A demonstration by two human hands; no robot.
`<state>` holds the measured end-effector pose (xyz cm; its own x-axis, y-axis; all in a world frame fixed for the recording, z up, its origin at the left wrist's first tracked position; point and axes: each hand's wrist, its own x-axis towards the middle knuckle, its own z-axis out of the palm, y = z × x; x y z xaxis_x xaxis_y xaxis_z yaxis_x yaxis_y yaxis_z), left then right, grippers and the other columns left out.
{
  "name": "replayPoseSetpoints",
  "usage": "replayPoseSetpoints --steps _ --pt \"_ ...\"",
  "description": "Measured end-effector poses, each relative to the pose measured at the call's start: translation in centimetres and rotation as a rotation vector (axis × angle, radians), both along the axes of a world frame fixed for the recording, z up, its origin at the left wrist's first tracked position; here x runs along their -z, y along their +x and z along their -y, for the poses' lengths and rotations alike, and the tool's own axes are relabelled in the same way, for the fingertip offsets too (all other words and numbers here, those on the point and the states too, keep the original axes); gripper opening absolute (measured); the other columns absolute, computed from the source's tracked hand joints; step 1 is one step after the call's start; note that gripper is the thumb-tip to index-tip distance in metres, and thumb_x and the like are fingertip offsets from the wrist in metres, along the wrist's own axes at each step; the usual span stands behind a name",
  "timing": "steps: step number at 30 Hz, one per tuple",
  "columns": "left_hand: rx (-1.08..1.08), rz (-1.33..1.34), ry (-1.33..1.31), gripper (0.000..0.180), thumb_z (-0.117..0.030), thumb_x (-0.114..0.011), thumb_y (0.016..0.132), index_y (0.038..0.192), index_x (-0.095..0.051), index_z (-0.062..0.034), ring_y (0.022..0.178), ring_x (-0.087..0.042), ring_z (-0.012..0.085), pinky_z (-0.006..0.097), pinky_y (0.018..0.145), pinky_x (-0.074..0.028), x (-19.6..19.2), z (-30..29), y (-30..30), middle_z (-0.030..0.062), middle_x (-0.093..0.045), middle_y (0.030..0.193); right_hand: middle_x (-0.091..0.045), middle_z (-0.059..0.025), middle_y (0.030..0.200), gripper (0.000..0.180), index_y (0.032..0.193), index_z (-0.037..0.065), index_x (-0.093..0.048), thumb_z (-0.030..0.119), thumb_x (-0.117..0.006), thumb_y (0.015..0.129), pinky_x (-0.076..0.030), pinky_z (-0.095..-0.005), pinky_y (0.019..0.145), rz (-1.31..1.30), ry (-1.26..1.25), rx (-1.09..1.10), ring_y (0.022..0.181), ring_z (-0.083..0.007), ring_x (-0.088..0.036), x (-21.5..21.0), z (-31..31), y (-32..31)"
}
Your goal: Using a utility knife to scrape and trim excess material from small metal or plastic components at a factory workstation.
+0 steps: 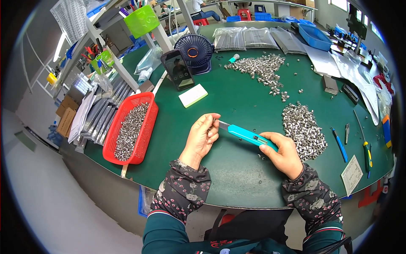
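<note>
My right hand [282,153] is closed round the handle of a turquoise utility knife [249,134], its blade out and pointing left. The blade tip meets the fingertips of my left hand [200,136], which pinch a small metal piece mostly hidden by the fingers; it looks like the small metal rings lying about. Beside my right hand lies a heap of small silvery metal rings [302,131]. Beyond it a looser pile of metal rings [262,70] spreads over the green table. To the left, a red plastic basket [153,122] holds many similar metal parts.
A phone [178,70] leans by a dark fan [193,53], with a pad of paper [193,95] before them. On the right lie a blue pen-like tool [339,145], a screwdriver [366,150] and a paper slip [352,175]. Bagged parts [258,38] and a blue tray [315,37] stand far back.
</note>
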<state>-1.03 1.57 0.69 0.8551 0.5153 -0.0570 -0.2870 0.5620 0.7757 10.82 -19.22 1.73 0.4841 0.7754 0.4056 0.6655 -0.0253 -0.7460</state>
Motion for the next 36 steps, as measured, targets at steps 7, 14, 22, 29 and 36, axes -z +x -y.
replayPoseSetpoints --steps 7,14,22,29,36 --pt "0.006 0.02 0.072 0.013 -0.013 -0.045 0.087 0.089 -0.052 -0.0024 0.047 -0.033 0.0038 0.015 0.037 -0.024 0.4 -0.2 -0.3 0.0011 -0.048 0.069 -0.059 -0.0136 0.08 0.026 0.095 0.0 -0.057 0.017 -0.058 0.076 -0.046 -0.0291 0.06 -0.189 -0.03 -0.055 0.067 -0.0211 -0.059 -0.1 0.0 -0.1" --pt "0.046 -0.08 0.244 0.012 -0.014 -0.048 0.086 0.085 -0.052 -0.0029 0.042 -0.028 0.0016 0.014 0.036 -0.023 0.2 0.0 0.0 0.0 -0.046 0.062 -0.057 -0.0109 0.075 0.026 0.094 0.004 -0.058 0.017 -0.06 0.072 -0.045 -0.0308 0.057 0.107 0.035 0.022 0.062 -0.0249 -0.056 -0.2 0.1 0.3" --pt "0.059 -0.051 -0.039 0.015 -0.018 -0.045 0.086 0.079 -0.047 -0.0056 0.047 -0.034 0.0064 0.017 0.035 -0.025 0.0 -0.3 0.1 0.0055 -0.047 0.069 -0.055 -0.0034 0.079 0.027 0.101 -0.001 -0.053 0.014 -0.057 0.078 -0.041 -0.0228 0.061 -0.252 0.458 0.274 0.068 -0.0095 -0.049 -2.7 1.5 1.6" --pt "0.348 -0.375 0.431 0.018 -0.022 -0.055 0.082 0.078 -0.047 -0.0057 0.048 -0.034 0.0036 0.016 0.037 -0.024 -3.3 4.4 5.7 -0.0022 -0.043 0.062 -0.055 -0.002 0.085 0.028 0.103 -0.002 -0.052 0.015 -0.056 0.081 -0.04 -0.019 0.065 -0.363 0.679 0.369 0.072 -0.0059 -0.048 -3.1 2.5 3.2" --pt "0.101 -0.476 1.635 0.016 -0.013 -0.062 0.068 0.082 -0.06 -0.006 0.056 -0.05 0.0149 0.028 0.054 -0.041 -1.5 7.3 13.9 0.0057 -0.049 0.06 -0.056 -0.0031 0.086 0.027 0.102 -0.002 -0.053 0.014 -0.057 0.08 -0.041 -0.0197 0.064 -0.338 0.697 0.368 0.073 -0.0063 -0.049 -3.1 2.6 3.4"
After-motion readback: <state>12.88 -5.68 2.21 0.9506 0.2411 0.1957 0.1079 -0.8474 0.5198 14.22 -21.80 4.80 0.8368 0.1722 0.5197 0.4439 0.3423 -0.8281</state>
